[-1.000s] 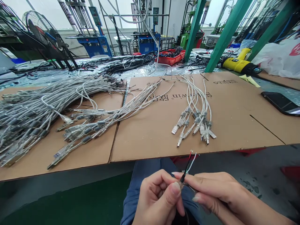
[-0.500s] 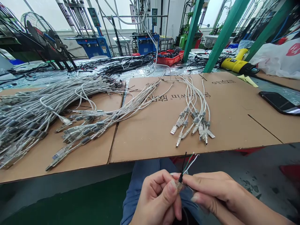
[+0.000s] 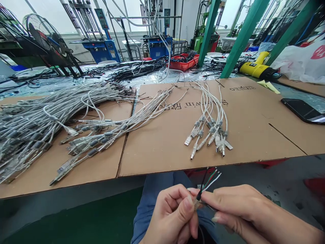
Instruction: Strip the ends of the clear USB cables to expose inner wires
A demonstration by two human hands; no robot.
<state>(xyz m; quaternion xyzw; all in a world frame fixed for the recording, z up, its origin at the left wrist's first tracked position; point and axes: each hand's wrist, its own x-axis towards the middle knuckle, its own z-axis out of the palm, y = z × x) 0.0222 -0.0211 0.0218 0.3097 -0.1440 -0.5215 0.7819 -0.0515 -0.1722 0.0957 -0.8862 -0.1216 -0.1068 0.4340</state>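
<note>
Between the thumb and fingers of my left hand [image 3: 175, 213] is the stripped end of a cable [image 3: 197, 203]. Fine braided strands show at the grip, above them a dark sleeve, and thin black, red, green and white wires [image 3: 212, 179] fan out upward. My right hand [image 3: 238, 206] has its index finger against the cable just below the wires. A thin dark sliver shows between that finger and the thumb; its kind is unclear. Both hands are over my lap, in front of the table edge. The cable's lower part is mostly hidden by my hands.
On the cardboard [image 3: 157, 152] lie a small group of USB cables [image 3: 212, 125], a second bunch [image 3: 122, 128] and a big pile [image 3: 38, 125] at left. A phone [image 3: 304, 110], a yellow heat gun [image 3: 256, 70], a red tray [image 3: 184, 63] and a fan [image 3: 45, 35] stand around.
The wire tips have tilted and shifted slightly to the right. My right thumb has moved a little right and down, away from the cable; my left hand keeps its grip.
</note>
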